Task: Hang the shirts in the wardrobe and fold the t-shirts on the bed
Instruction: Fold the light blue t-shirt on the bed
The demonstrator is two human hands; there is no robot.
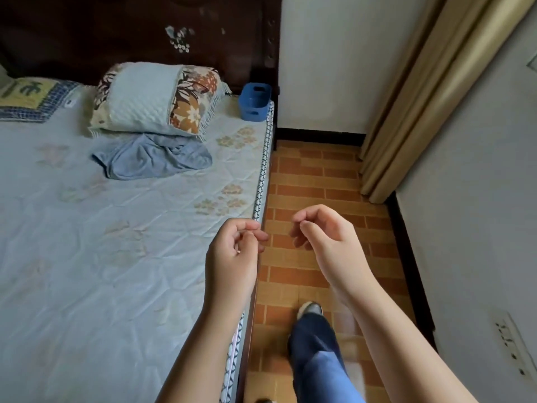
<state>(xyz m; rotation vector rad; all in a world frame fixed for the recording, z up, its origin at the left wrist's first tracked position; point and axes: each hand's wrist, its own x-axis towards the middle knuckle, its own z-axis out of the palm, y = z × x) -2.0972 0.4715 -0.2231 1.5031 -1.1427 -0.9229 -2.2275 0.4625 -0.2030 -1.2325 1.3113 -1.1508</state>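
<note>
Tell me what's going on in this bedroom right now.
A person stands beside the bed. The left hand and right hand are raised in front, fingers loosely curled, holding nothing. A crumpled blue-grey garment lies on the bed just in front of the pillow, untouched and not yet folded. A blue basket sits at the bed's far corner.

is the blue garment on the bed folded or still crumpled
Crumpled: the blue garment lies bunched in loose folds on the bed, against the pillow.
</note>
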